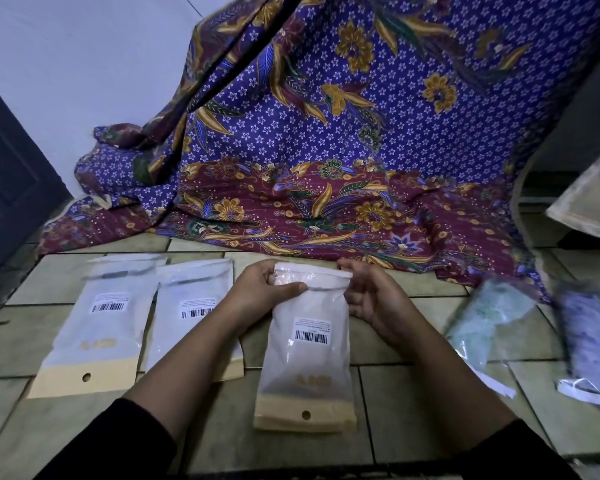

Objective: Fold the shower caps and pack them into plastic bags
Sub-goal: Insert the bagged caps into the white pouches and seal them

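Note:
A frosted plastic bag [307,358] with a barcode label and a tan bottom strip lies on the tiled floor in front of me. My left hand [262,289] pinches its top left edge, thumb across the seal. My right hand [368,296] holds the top right corner, fingers partly behind the bag. Two more bags of the same kind lie to the left, one at the far left [99,327] and one [194,306] partly under my left forearm. A pale green shower cap pack [489,313] and a purple patterned one [584,334] lie to the right, both blurred.
A purple and maroon batik cloth [326,150] hangs and spreads over the floor behind the bags. A dark door [11,188] stands at the left, and a pale board [593,199] leans at the right edge.

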